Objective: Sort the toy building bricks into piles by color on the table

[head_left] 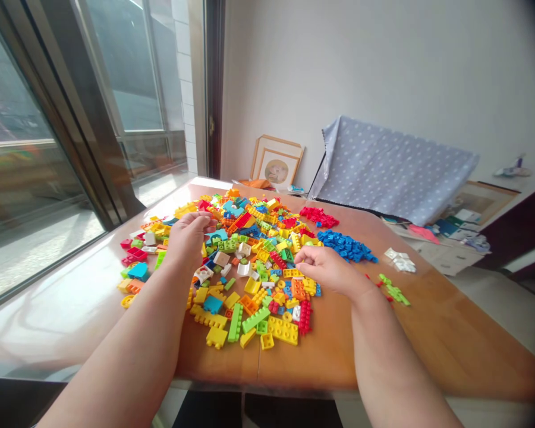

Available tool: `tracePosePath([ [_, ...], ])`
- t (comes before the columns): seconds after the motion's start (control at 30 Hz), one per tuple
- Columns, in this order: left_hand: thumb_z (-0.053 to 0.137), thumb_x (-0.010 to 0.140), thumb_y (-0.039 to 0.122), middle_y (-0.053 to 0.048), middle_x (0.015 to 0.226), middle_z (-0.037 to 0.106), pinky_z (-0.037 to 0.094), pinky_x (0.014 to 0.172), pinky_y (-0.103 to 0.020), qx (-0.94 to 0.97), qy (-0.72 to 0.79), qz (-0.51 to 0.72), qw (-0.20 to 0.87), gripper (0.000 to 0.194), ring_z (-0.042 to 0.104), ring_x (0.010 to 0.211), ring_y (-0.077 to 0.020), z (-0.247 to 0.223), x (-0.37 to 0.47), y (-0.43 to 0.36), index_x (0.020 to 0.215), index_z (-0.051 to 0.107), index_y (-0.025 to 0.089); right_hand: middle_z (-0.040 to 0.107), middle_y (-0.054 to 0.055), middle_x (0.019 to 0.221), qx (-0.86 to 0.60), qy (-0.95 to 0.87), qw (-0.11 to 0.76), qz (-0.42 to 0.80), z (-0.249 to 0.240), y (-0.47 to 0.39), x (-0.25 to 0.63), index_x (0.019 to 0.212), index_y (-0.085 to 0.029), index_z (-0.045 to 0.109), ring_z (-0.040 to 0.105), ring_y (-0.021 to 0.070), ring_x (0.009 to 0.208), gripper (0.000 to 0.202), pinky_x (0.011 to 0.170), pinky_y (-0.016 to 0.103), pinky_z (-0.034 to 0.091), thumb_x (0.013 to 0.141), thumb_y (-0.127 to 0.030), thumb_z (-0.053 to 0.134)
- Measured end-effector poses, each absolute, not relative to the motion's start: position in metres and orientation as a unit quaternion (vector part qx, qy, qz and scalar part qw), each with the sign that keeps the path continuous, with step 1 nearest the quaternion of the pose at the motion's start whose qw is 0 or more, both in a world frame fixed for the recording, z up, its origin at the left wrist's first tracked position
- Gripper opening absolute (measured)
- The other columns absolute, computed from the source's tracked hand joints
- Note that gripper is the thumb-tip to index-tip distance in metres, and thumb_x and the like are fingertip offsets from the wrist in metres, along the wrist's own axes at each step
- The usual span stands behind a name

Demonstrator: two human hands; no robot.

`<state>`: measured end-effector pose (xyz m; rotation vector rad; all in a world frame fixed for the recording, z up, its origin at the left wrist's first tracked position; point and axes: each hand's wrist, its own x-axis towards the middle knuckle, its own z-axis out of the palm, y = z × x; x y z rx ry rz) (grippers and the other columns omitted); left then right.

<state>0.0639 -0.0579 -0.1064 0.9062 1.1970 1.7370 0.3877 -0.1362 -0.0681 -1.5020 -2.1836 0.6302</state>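
A large mixed pile of coloured toy bricks covers the middle of the wooden table. Over the pile's left part is my left hand, its fingers bent together near the thumb; what they hold, if anything, is too small to tell. My right hand is at the pile's right edge, with thumb and forefinger pinched close to yellow and green bricks; nothing can be made out between them. Beyond it lie a heap of blue bricks and a smaller heap of red bricks.
White bricks and light green bricks lie in small groups on the right. Behind the table are a dotted cloth and a framed picture. A glass window stands on the left.
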Motion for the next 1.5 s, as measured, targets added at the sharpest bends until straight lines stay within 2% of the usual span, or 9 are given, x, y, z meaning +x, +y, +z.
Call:
tracePosePath([
  [0.13, 0.071, 0.071, 0.031, -0.006, 0.081, 0.073, 0.045, 0.062, -0.022, 0.396, 0.491, 0.676, 0.381, 0.023, 0.063, 0.069, -0.0140, -0.107, 0.072, -0.061, 0.089, 0.071, 0.017, 0.059, -0.004, 0.065, -0.560, -0.771, 0.203, 0.224, -0.082, -0.124, 0.401, 0.093, -0.022, 0.070, 0.051, 0.0135, 0.058, 0.018, 0.055, 0.024, 0.033, 0.086, -0.032, 0.057],
  [0.3, 0.070, 0.076, 0.034, -0.005, 0.087, 0.074, 0.049, 0.072, -0.025, 0.453, 0.483, 0.656, 0.361, 0.025, 0.065, 0.077, -0.0152, -0.103, 0.084, -0.070, 0.095, 0.071, 0.018, 0.066, -0.001, 0.072, -0.613, -0.745, 0.222, 0.139, -0.091, -0.113, 0.389, 0.103, -0.024, 0.072, 0.056, 0.0155, 0.063, 0.024, 0.057, 0.025, 0.033, 0.090, -0.036, 0.057],
  [0.43, 0.073, 0.077, 0.036, -0.004, 0.087, 0.073, 0.051, 0.078, -0.028, 0.461, 0.483, 0.659, 0.346, 0.026, 0.065, 0.080, -0.0164, -0.097, 0.089, -0.075, 0.096, 0.071, 0.017, 0.076, 0.002, 0.092, -0.618, -0.755, 0.194, 0.104, -0.096, -0.116, 0.365, 0.122, -0.030, 0.069, 0.067, 0.0191, 0.083, 0.032, 0.068, 0.027, 0.040, 0.095, -0.039, 0.053],
  [0.53, 0.074, 0.078, 0.036, -0.004, 0.085, 0.073, 0.050, 0.076, -0.027, 0.450, 0.476, 0.671, 0.348, 0.026, 0.065, 0.078, -0.0157, -0.094, 0.087, -0.071, 0.096, 0.071, 0.017, 0.075, 0.003, 0.112, -0.608, -0.772, 0.174, 0.069, -0.104, -0.118, 0.350, 0.124, -0.030, 0.067, 0.068, 0.0206, 0.099, 0.032, 0.078, 0.029, 0.044, 0.099, -0.039, 0.049],
  [0.6, 0.075, 0.077, 0.035, -0.003, 0.083, 0.073, 0.050, 0.074, -0.026, 0.432, 0.458, 0.686, 0.364, 0.027, 0.064, 0.076, -0.0145, -0.092, 0.084, -0.065, 0.095, 0.071, 0.016, 0.074, 0.003, 0.115, -0.604, -0.776, 0.173, 0.054, -0.109, -0.119, 0.344, 0.121, -0.030, 0.068, 0.068, 0.0206, 0.101, 0.031, 0.081, 0.030, 0.044, 0.100, -0.040, 0.047],
  [0.8, 0.079, 0.067, 0.026, -0.002, 0.077, 0.071, 0.051, 0.067, -0.023, 0.344, 0.414, 0.729, 0.423, 0.025, 0.063, 0.068, -0.0122, -0.089, 0.072, -0.046, 0.088, 0.071, 0.015, 0.075, 0.003, 0.105, -0.597, -0.776, 0.203, 0.022, -0.119, -0.122, 0.339, 0.112, -0.028, 0.071, 0.069, 0.0197, 0.095, 0.026, 0.078, 0.029, 0.044, 0.100, -0.037, 0.050],
  [1.0, 0.080, 0.064, 0.023, -0.001, 0.074, 0.071, 0.053, 0.066, -0.023, 0.321, 0.414, 0.742, 0.418, 0.028, 0.065, 0.070, -0.0132, -0.089, 0.058, -0.029, 0.089, 0.070, 0.017, 0.076, 0.001, 0.096, -0.582, -0.779, 0.234, 0.009, -0.126, -0.125, 0.338, 0.100, -0.027, 0.073, 0.070, 0.0182, 0.089, 0.022, 0.074, 0.028, 0.041, 0.098, -0.035, 0.052],
  [1.3, 0.079, 0.066, 0.030, -0.004, 0.079, 0.073, 0.048, 0.064, -0.023, 0.384, 0.484, 0.686, 0.385, 0.032, 0.063, 0.067, -0.0128, -0.049, 0.060, -0.027, 0.094, 0.070, 0.016, 0.076, 0.002, 0.095, -0.579, -0.750, 0.319, 0.006, -0.132, -0.119, 0.354, 0.103, -0.025, 0.072, 0.070, 0.0174, 0.087, 0.025, 0.074, 0.027, 0.041, 0.098, -0.021, 0.048],
  [1.5, 0.075, 0.073, 0.044, -0.008, 0.088, 0.075, 0.048, 0.072, -0.028, 0.520, 0.549, 0.561, 0.337, 0.036, 0.066, 0.079, -0.0174, -0.027, 0.061, -0.005, 0.096, 0.071, 0.016, 0.076, 0.002, 0.094, -0.559, -0.750, 0.354, 0.001, -0.136, -0.120, 0.356, 0.102, -0.025, 0.072, 0.070, 0.0192, 0.088, 0.025, 0.078, 0.029, 0.042, 0.098, -0.019, 0.048],
])
